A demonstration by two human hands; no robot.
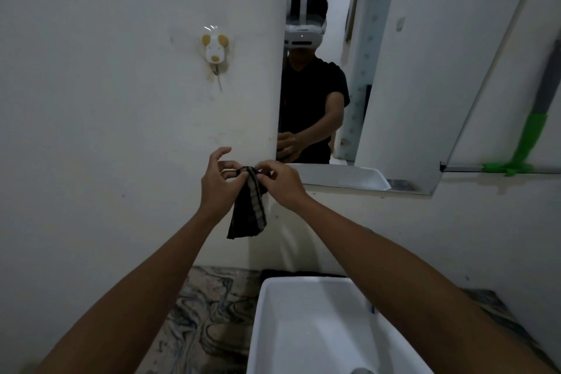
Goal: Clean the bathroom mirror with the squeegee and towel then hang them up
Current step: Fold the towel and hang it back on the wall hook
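Fingers (pixel 243 167) of left hand (pixel 219 182) and right hand (pixel 280 184) pinched top of one towel (pixel 249 206); towel hung vertical, long axis pointing down. One mirror (pixel 379 70), one squeegee (pixel 529 143), one wall hook (pixel 215 53).

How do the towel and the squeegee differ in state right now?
The towel is dark and striped, pinched at its top by the left hand and right hand, hanging limp above the sink. The squeegee is green with a grey handle, untouched, at the far right by the mirror. Neither hangs on the wall hook.
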